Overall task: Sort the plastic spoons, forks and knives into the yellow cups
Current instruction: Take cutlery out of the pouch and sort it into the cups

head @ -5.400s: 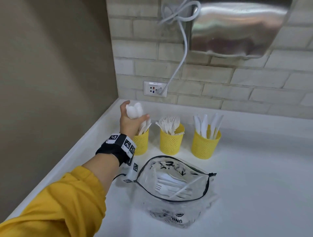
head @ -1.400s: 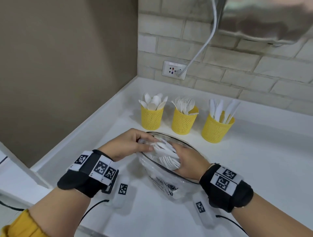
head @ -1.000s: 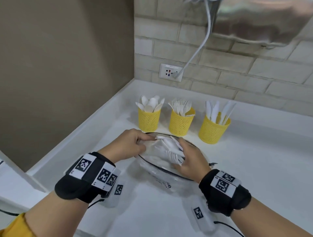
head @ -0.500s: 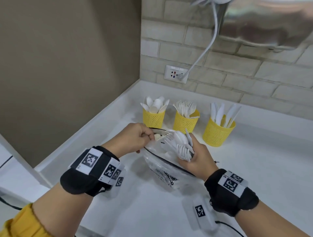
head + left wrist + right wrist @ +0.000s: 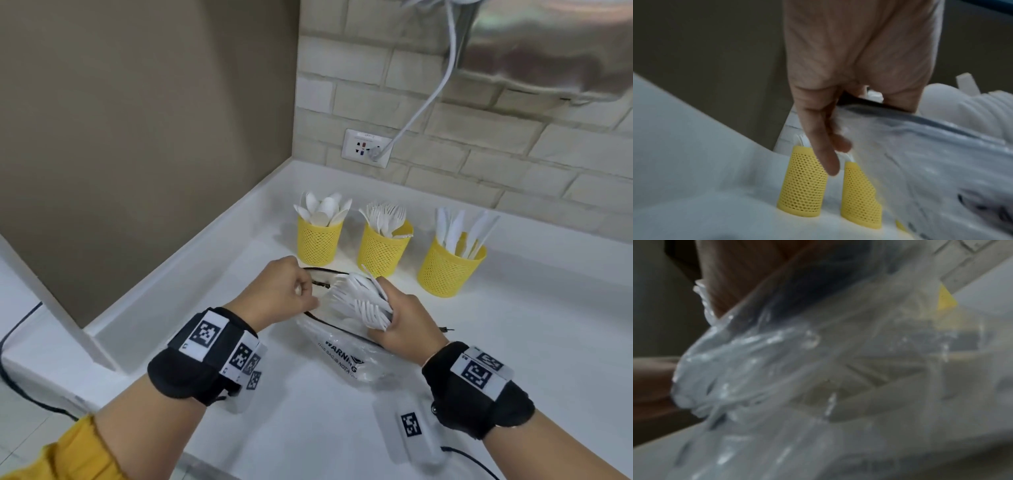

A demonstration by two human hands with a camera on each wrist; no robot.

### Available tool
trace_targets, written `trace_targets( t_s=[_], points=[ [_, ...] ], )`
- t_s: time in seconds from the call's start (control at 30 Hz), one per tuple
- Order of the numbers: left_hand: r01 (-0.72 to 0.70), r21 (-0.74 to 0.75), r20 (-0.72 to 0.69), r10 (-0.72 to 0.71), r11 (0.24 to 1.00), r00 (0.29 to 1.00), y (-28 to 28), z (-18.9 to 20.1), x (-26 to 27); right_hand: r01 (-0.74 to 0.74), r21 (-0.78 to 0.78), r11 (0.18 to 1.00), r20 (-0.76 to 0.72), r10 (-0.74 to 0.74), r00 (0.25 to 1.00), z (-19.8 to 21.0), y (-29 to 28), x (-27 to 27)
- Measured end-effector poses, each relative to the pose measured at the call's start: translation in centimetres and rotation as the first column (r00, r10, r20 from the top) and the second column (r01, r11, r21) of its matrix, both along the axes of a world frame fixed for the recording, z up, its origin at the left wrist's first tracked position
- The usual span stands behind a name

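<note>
The clear bag (image 5: 346,353) carries black print: "WARNING" in capitals, its last letters partly hidden by a fold. Below it runs a smaller line that begins "THIS BAG IS NOT A"; the rest cannot be read. In the left wrist view the bag's print shows only as blurred dark strokes. The wrist bands (image 5: 219,346) bear black-and-white square code markers, with no words that can be read.

Left hand (image 5: 287,291): fingers curled, pinching the bag rim (image 5: 320,272); little finger hangs loose.
Right hand (image 5: 404,320): fingers wrapped round a cutlery bundle (image 5: 363,301), palm turned inward.
Forearms: both reach forward, black bands at wrists.
Left sleeve: yellow.
</note>
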State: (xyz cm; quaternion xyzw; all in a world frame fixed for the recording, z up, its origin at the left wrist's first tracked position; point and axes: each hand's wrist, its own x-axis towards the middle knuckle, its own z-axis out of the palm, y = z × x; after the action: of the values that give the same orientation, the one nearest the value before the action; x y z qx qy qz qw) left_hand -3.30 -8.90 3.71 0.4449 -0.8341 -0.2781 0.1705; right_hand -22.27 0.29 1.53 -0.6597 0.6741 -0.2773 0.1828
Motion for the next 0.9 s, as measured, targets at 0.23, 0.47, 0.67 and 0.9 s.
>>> trace_targets(
  t_s=[0.23,0.47,0.67,0.9],
  points=[
    [-0.217,-0.063,-0.174,0.203,0.974,0.964,-0.5,-1.8,-0.4,0.032,-0.056,0.998,0.293,-0.014,0.956,0.9,-0.3,0.2],
    [-0.058,-0.059,0.308,0.073,0.997,0.949,-0.7,-3.5,-0.4,0.296,-0.243,0.924,0.773,0.0,0.634,5.6,-0.4,-0.3],
    [-0.011,0.104,0.338,-0.024,0.995,0.941,-0.6,-0.6,0.9,0.243,-0.142,0.96,0.933,0.047,0.356,7.4,0.0,-1.4],
    [0.545,0.449,-0.624,-0.187,0.708,0.758,2.0,5.7,-4.5,-0.003,-0.022,1.0,0.969,0.022,0.245,7.9,-0.1,0.3]
  ],
)
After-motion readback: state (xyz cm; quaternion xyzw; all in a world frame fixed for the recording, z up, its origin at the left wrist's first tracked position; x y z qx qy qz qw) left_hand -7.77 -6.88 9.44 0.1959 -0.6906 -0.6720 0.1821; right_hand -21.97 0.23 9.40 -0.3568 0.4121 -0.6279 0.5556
